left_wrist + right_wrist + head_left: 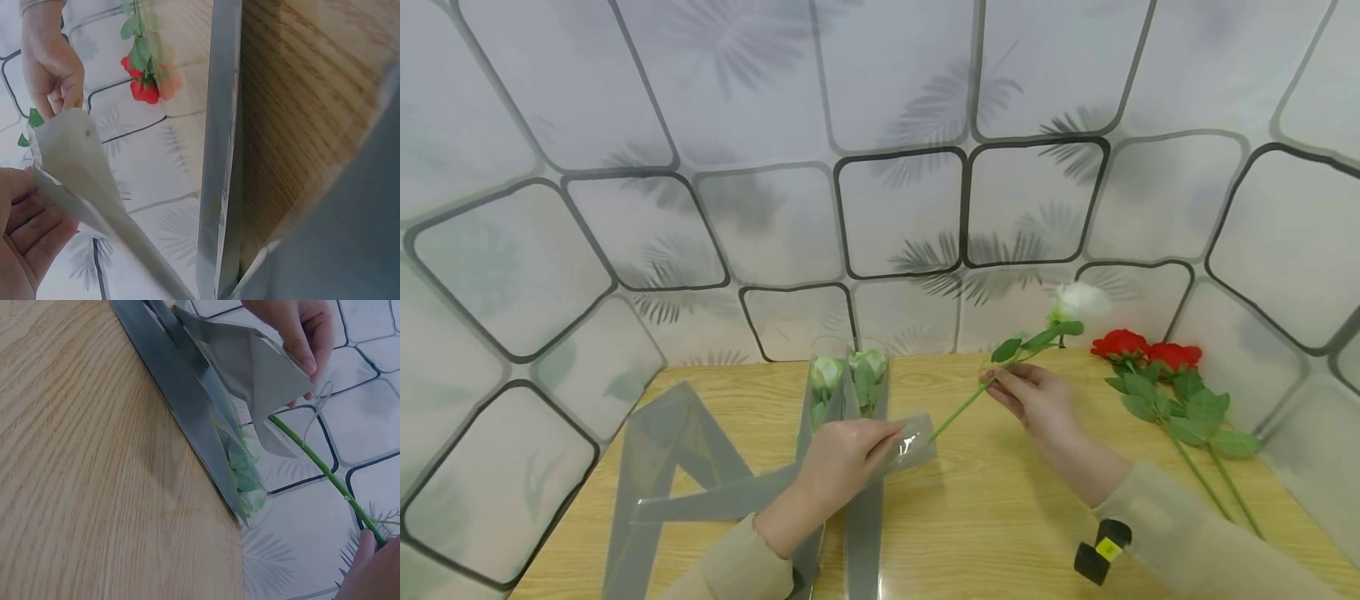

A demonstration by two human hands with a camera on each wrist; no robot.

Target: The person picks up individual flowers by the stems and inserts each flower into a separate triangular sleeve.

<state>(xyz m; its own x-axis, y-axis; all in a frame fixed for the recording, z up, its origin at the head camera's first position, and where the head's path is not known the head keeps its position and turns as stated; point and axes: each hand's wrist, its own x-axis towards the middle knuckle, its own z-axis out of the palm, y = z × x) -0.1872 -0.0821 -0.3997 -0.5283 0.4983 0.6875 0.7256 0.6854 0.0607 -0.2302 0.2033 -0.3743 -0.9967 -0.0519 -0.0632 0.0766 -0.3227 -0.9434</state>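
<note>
My left hand pinches the wide mouth of a grey-backed clear flower sleeve, holding it tilted to the right over the table. In my right hand is the green stem of a white artificial rose, gripped partway up below the leaves. The stem's lower end lies at the sleeve's mouth, overlapping it in the right wrist view. The left wrist view shows the sleeve's opening spread wide, thumb and fingers at its edge. Behind my left hand lie two sleeved white roses.
Other grey sleeves lie folded over one another at the left. Two red roses with leafy stems rest at the right. A patterned curtain stands behind the wooden table. A black band is on my right wrist.
</note>
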